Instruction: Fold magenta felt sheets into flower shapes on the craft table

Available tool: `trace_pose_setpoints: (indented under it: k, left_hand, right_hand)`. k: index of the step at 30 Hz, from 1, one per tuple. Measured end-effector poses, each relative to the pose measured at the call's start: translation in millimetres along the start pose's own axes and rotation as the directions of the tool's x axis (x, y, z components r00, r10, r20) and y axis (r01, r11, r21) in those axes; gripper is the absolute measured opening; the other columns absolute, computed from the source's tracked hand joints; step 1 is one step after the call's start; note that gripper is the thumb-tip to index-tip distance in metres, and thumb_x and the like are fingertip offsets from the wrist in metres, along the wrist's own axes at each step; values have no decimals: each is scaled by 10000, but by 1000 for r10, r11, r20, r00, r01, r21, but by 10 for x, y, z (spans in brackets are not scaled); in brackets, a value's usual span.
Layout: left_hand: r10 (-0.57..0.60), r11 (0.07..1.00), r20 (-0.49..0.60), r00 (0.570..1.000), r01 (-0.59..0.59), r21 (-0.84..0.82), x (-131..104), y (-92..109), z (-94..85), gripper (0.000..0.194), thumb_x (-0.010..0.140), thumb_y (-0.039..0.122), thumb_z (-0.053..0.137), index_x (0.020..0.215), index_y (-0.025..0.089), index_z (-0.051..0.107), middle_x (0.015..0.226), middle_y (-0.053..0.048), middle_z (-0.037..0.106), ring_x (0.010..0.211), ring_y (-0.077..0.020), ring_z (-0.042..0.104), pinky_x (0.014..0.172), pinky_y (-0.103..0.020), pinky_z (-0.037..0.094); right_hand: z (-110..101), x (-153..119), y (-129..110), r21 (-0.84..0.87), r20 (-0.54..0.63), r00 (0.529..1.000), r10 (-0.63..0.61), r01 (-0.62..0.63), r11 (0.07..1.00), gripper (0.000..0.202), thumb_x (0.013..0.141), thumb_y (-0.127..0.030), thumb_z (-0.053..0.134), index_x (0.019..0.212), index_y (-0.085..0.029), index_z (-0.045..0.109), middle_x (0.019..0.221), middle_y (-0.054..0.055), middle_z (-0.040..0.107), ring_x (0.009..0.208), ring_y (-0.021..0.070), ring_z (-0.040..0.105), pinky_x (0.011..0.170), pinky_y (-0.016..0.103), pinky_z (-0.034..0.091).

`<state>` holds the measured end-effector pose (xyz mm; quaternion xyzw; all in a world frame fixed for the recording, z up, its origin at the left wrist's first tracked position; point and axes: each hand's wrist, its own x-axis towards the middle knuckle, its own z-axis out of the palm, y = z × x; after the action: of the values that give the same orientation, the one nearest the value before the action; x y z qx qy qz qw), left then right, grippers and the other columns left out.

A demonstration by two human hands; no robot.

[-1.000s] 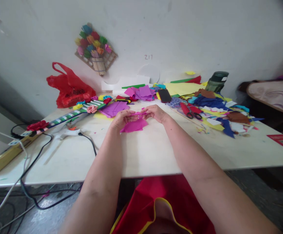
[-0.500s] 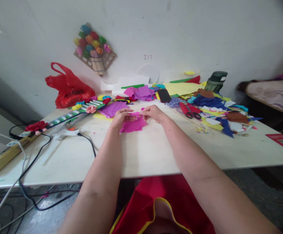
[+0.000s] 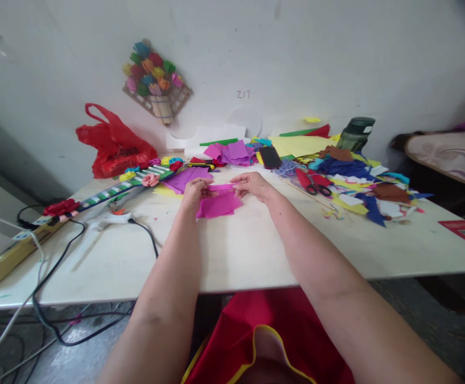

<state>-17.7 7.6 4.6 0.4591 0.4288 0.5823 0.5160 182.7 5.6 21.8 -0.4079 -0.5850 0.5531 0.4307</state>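
A narrow strip of magenta crepe paper [image 3: 221, 188] stretches between my two hands. My left hand [image 3: 197, 193] pinches its left end, and my right hand [image 3: 252, 186] pinches the right end between thumb and fingers. Just below the strip, on the table, lies a magenta paper piece [image 3: 218, 205] with uneven edges. Left of my left hand rest purple paper sheets [image 3: 188, 178] on top of a yellow one. My fingers partly hide the ends of the strip.
A glue gun [image 3: 114, 217] with a cord lies at left, near a decorated strip with paper flowers [image 3: 122, 186]. Behind are a red plastic bag [image 3: 116, 146] and a phone [image 3: 270, 157]. At right are scissors [image 3: 316, 186], paper scraps [image 3: 344, 168] and a green bottle [image 3: 355, 134].
My hands have moved slightly apart at the fingers, and more of the magenta strip shows between them. The other things lie as before.
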Motion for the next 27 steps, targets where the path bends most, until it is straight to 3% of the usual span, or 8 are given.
trace_pose_setpoints:
  k: [4,6,12,16,21,27]
  left_hand:
    - [11,997,-114,993,-19,-69,20,3,-27,149,590,167,511,726,138,562,495,-10,594,419,-132,563,499,-247,472]
    - [-37,993,-111,993,24,-117,17,20,-16,129,635,202,515,743,143,553,546,-30,628,448,-130,573,532,-253,482]
    - [-139,955,100,985,160,-250,-45,32,175,232,766,379,577,765,148,553,693,-85,681,743,-202,686,776,-338,533]
    - [-72,953,243,967,139,-271,-65,-72,315,233,783,350,642,771,119,610,700,-63,683,683,-146,665,772,-286,532]
    - [-12,949,179,984,67,-307,-18,-172,346,196,824,294,618,746,115,628,615,-40,661,599,-123,634,683,-254,538]
    - [-6,959,284,959,86,-271,-6,-149,279,245,878,268,518,916,83,674,773,-98,716,672,-147,669,658,-247,541]
  right_hand:
    - [-10,8,2,33,-36,999,-6,8,999,148,711,-40,690,843,-103,663,488,21,640,445,120,607,469,203,514]
    - [-10,25,18,72,-63,998,-20,24,997,145,723,-36,671,849,-107,659,508,21,649,456,119,611,481,208,520]
    - [116,67,51,186,-134,990,-33,58,981,191,733,-35,653,901,-126,651,603,12,682,474,98,605,491,203,511]
    - [281,52,51,210,-144,989,-28,58,976,172,742,-48,645,891,-132,658,538,-25,639,464,86,593,502,187,503]
    - [387,43,74,242,-109,993,-52,77,967,160,721,-93,704,865,-128,647,606,-8,668,496,89,620,504,183,511]
    - [333,-24,14,167,-50,996,71,-61,984,156,779,-220,703,733,-112,600,603,53,680,478,112,624,418,181,471]
